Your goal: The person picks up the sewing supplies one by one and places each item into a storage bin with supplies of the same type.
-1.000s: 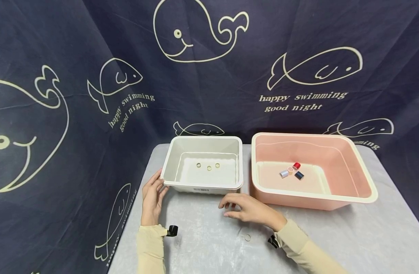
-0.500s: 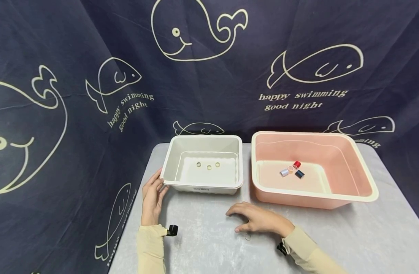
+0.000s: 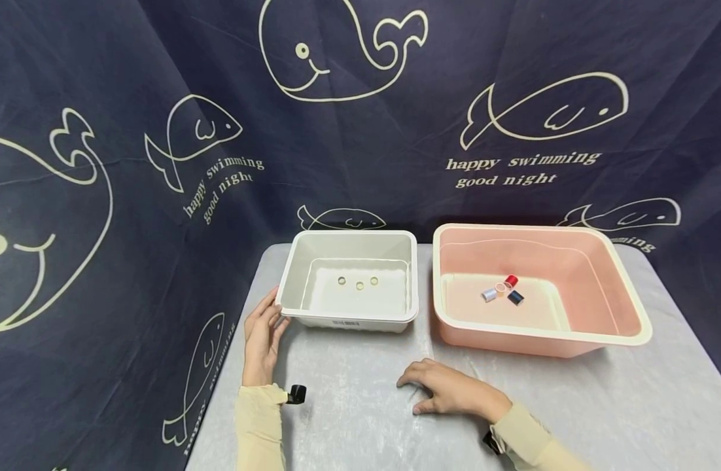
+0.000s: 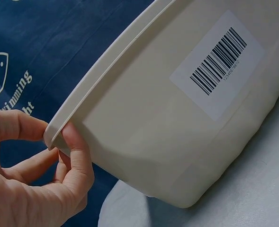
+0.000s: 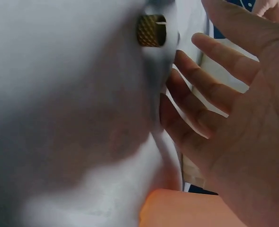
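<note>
At the near left corner of a white plastic bin (image 3: 345, 320), my left hand (image 3: 262, 340) grips the rim; the left wrist view shows thumb and fingers pinching the bin's (image 4: 144, 118) lip. Inside that bin lie 3 small ring-shaped metal bands. My right hand (image 3: 451, 387) is over the table in front of the bins, fingers spread and loosely bent, holding nothing. A gold dimpled sewing thimble ring (image 5: 148, 32) stands on the table close to the fingers of my right hand (image 5: 243, 99), apart from them. The hand hides this thimble in the head view.
Right of the white bin stands a larger pink bin (image 3: 513, 337). In it lie a red thread spool (image 3: 511, 280), a dark spool (image 3: 516, 297), a pale spool (image 3: 489, 295) and a peach one (image 3: 500, 288). A dark printed curtain (image 3: 349, 157) hangs behind the grey table (image 3: 349, 392).
My right hand has moved right and nearer to me, away from the white bin, and now covers the thimble's spot on the table. The left hand has stayed on the rim.
</note>
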Available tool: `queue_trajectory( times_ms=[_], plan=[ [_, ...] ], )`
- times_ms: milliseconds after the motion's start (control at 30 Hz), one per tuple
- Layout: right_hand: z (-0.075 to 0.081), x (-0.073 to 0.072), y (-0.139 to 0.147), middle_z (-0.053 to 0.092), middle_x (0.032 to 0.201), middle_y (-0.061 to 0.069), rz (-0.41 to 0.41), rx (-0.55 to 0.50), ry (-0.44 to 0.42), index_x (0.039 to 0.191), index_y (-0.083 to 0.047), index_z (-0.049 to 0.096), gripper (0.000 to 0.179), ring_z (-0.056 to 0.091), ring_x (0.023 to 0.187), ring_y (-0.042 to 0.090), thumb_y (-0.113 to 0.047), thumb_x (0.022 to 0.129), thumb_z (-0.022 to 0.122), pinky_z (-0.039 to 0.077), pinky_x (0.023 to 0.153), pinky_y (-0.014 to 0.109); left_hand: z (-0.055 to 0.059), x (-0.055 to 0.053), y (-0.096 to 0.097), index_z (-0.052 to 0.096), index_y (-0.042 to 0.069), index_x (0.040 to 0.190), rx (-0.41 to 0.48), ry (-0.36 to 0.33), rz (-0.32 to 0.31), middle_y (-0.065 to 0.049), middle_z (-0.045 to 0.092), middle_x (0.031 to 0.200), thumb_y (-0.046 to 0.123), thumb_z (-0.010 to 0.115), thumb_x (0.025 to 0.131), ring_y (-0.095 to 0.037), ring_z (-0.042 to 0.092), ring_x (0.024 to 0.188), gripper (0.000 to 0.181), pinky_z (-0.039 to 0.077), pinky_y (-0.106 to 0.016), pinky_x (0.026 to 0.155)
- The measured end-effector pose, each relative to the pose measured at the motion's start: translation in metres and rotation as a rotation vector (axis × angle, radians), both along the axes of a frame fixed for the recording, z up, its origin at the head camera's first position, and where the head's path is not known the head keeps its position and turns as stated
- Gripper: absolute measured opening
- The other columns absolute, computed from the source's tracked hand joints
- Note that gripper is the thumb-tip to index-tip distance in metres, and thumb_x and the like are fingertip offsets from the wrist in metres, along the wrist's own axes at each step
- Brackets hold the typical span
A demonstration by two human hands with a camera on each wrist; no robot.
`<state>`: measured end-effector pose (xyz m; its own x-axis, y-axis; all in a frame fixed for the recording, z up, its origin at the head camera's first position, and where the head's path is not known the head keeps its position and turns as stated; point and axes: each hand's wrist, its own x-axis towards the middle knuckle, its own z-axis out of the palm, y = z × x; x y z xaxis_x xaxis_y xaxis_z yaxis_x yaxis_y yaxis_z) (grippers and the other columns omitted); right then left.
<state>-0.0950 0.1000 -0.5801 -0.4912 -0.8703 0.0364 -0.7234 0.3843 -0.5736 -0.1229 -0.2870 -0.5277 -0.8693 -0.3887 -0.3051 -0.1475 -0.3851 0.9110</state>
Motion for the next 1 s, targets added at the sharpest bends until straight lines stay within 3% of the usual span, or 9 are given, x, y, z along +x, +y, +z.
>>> queue_trajectory(
  times_ms=[400,567,800,1000],
  plan=[
    [-0.008,0.015,0.013,0.07,0.11,-0.006,-0.016,-0.067,0.007,0.113,-0.018,0.075,0.03,0.06,0.102,0.006,-0.021,0.085,0.085,0.054,0.09,0.03,0.001,0.001,0.001,0.053,0.007,0.152,0.019,0.004,-0.002,-0.01,0.055,0.151,0.001,0.053,0.102,-0.014,0.068,0.118,0.051,0.06,-0.02,0.082],
    [-0.012,0.02,0.017,0.071,0.106,-0.008,-0.012,-0.089,0.059,0.109,-0.019,0.076,0.027,0.061,0.102,0.007,-0.018,0.083,0.085,0.055,0.098,0.038,0.0,0.0,0.002,0.052,0.005,0.152,0.012,0.01,0.004,-0.008,0.058,0.147,0.0,0.053,0.101,-0.014,0.069,0.119,0.051,0.061,-0.021,0.084],
    [-0.019,0.03,0.022,0.069,0.101,-0.009,-0.012,-0.152,0.069,0.104,-0.02,0.077,0.025,0.058,0.097,0.003,-0.013,0.081,0.085,0.052,0.084,0.022,0.0,0.001,0.002,0.05,0.004,0.153,-0.001,0.019,-0.006,-0.016,0.051,0.156,0.001,0.052,0.103,-0.011,0.07,0.117,0.05,0.06,-0.019,0.082],
    [-0.02,0.037,0.028,0.068,0.102,-0.009,-0.043,-0.154,0.056,0.105,-0.02,0.077,0.026,0.057,0.097,0.003,-0.01,0.081,0.085,0.052,0.083,0.024,0.0,0.0,0.002,0.05,0.004,0.153,0.002,0.02,-0.005,-0.014,0.052,0.154,0.0,0.052,0.103,-0.01,0.07,0.115,0.05,0.06,-0.019,0.083]
  ],
)
